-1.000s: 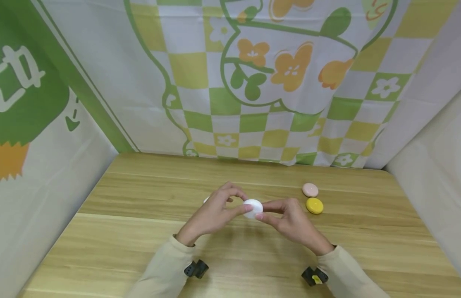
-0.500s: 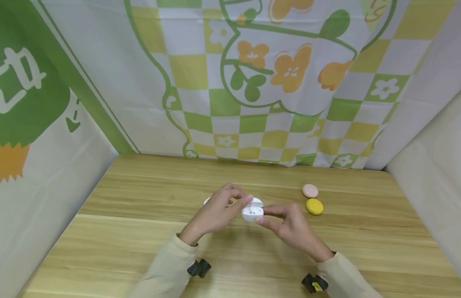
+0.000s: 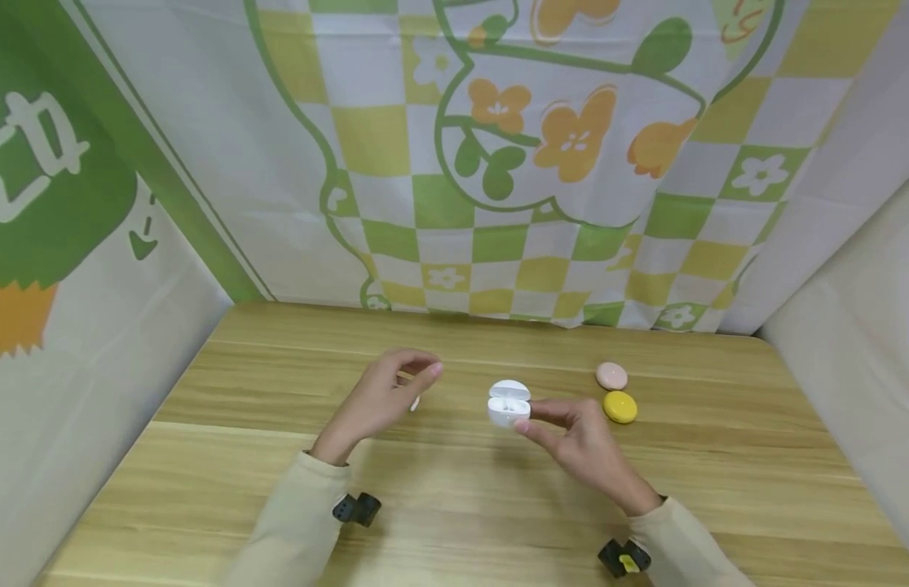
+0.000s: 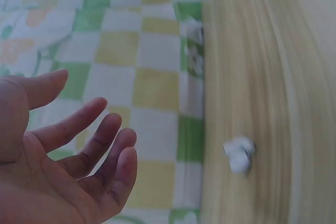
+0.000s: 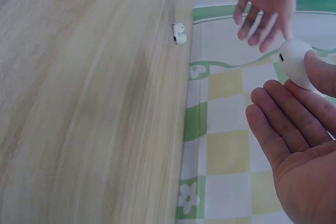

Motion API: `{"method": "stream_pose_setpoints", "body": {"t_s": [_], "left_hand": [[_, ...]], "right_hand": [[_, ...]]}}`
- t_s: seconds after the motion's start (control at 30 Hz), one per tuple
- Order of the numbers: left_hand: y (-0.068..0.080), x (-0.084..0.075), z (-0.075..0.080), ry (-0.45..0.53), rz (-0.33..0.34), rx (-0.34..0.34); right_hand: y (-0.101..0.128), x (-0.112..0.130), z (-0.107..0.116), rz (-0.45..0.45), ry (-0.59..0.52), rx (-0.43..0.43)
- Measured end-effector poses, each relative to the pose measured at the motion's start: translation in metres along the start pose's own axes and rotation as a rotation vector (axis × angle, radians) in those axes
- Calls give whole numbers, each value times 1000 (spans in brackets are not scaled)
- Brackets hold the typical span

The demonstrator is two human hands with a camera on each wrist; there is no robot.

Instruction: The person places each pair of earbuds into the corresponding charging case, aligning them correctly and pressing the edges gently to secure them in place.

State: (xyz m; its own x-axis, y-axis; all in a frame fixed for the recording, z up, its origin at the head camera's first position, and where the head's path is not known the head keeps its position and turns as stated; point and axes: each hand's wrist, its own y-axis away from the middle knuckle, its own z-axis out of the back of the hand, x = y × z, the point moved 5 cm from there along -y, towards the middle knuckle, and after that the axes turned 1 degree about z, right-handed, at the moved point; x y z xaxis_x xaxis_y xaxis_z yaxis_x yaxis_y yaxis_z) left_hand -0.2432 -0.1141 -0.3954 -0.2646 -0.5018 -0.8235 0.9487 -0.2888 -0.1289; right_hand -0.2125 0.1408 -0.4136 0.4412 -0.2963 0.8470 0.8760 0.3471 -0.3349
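A white earbud case (image 3: 502, 417) is held above the table with its lid flipped up; whether its slots hold anything is too small to tell. My right hand (image 3: 582, 444) pinches the case at its right side between thumb and fingertips, the remaining fingers extended in the right wrist view. To the left of the case, my left hand (image 3: 377, 401) hovers with relaxed fingers and holds nothing. Two white earbuds (image 4: 240, 155) lie close together on the table, blurred in the left wrist view. From the head they are mostly covered by the left hand.
A pink rounded disc (image 3: 611, 376) and a yellow rounded disc (image 3: 619, 407) lie side by side on the wooden table (image 3: 241, 473), right of the case. Behind the table hangs a checkered cloth (image 3: 498, 244); pale cloth walls stand at both sides.
The case was closed in both hands; its lid then came up by the left thumb. My left hand has since let go and moved left, while the right keeps the case nearly in place.
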Motion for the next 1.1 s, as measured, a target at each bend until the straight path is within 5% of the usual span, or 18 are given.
{"method": "stream_pose_setpoints", "body": {"t_s": [0.17,0.53,0.8,1.1], "left_hand": [[1,22,10,-124,54,-26],[-6,68,2,-370,202,-12],[-10,77,-3,-436,266,-28],[-13,75,-6,-401,258,-25]], "right_hand": [[-1,-5,2,-44,7,-2],[-3,-8,2,-89,19,3],[-3,-7,0,-96,19,13],[-3,-5,-2,-91,21,24]]}}
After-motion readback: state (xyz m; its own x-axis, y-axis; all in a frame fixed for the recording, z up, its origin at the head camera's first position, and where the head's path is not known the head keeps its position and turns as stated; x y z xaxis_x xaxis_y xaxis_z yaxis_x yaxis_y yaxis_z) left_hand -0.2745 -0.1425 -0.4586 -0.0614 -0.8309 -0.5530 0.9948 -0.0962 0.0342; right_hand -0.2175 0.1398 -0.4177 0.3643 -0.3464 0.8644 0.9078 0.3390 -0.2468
